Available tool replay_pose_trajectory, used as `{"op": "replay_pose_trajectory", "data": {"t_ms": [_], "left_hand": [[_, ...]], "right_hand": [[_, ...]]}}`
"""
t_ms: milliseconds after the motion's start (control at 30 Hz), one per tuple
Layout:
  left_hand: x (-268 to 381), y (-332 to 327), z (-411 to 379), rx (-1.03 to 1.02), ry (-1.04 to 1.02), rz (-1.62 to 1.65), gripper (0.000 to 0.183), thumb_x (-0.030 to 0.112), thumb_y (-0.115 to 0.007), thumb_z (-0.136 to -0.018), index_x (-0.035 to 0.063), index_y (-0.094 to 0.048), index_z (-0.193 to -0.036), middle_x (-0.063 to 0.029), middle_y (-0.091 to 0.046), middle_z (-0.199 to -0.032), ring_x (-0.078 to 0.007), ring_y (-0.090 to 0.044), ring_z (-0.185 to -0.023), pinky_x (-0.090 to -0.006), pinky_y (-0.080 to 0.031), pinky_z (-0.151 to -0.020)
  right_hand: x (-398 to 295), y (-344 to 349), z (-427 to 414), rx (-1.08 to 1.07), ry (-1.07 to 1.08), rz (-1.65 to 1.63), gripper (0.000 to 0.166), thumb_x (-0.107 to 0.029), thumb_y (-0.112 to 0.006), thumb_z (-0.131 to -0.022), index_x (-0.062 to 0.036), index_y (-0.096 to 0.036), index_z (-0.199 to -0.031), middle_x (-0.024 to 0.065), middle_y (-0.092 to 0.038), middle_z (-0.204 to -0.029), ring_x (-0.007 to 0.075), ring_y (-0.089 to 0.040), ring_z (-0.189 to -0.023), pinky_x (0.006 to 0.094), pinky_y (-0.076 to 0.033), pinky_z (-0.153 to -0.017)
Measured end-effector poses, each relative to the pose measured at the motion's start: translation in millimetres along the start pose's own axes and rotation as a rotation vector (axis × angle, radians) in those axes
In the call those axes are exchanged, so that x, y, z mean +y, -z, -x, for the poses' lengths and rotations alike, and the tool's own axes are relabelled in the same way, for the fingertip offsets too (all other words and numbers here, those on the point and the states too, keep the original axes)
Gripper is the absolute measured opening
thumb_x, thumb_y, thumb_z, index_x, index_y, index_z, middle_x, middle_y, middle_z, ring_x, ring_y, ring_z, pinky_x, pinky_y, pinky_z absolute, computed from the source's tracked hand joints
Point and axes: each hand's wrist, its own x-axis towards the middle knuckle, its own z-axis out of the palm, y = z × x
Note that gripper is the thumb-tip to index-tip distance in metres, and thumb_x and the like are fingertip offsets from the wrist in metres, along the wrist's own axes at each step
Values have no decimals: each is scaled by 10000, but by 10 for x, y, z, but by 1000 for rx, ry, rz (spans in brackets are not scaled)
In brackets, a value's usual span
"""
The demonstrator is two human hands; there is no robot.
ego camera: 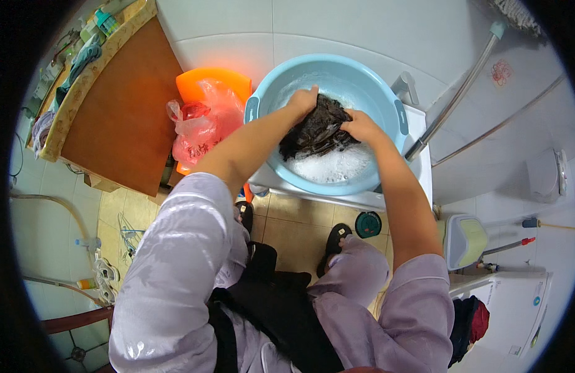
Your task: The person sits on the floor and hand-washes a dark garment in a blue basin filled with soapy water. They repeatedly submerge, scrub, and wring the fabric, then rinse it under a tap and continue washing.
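A wet, dark cloth is bunched up between my two hands inside a light blue plastic basin. My left hand grips its upper left part, the thumb pointing up. On the right side, my right hand pinches the cloth's edge between thumb and fingers. White suds float below the cloth, and water with thinner foam lies around it. The cloth's lower part touches the suds. The basin rests on a white washstand with a grey faucet at its back right.
An orange container with pink plastic bags stands left of the basin, beside a brown cabinet. A mop's metal pole leans at the right. A bin and a green round object sit lower right.
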Motion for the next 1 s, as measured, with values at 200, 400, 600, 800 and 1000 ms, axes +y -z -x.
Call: {"op": "replay_pose_trajectory", "data": {"t_ms": [200,400,600,800,1000], "left_hand": [[329,222,866,65,-488,-235,563,487,-411,-889,-11,-580,-688,-189,-579,-655,-343,-565,-643,-431,-431,-633],[172,347,1475,-374,-578,-533,387,454,-611,-769,68,-634,-745,-142,-600,-762,-328,-545,-871,-475,-405,-792],[232,350,1305,-366,-37,-872,1258,616,-757,-529,269,45,-1435,-262,32,-1459,-489,-39,-1327,-612,-204,-1002],[-126,9,1008,-422,-183,-891,897,481,-674,-707,308,-156,-1418,-239,2,-1463,-547,-148,-1271,-578,-250,-1007],[-287,-73,621,-362,-344,-893,413,136,-486,-818,42,-439,-1218,-221,-488,-1195,-398,-475,-1109,-505,-393,-902]], "right_hand": [[-304,207,589,10,-63,-370,302,-53,-573,-705,23,-571,-997,88,-620,-821,173,-572,-709,290,-451,-665],[-439,6,837,88,-46,-35,652,-386,-586,-779,-34,-417,-1302,309,-496,-1182,388,-463,-1157,404,-383,-957],[-591,-348,814,-359,-246,654,957,-605,-590,-696,-222,-130,-1443,341,-7,-1426,537,-164,-1280,520,-256,-1023],[-412,-534,422,-450,-295,592,997,-442,-713,-608,-83,-230,-1402,368,-125,-1397,507,-147,-1297,533,-261,-1002],[-373,-509,111,-288,-196,549,597,-312,-704,-602,2,-568,-1092,270,-533,-1134,369,-492,-1096,421,-442,-859]]}}
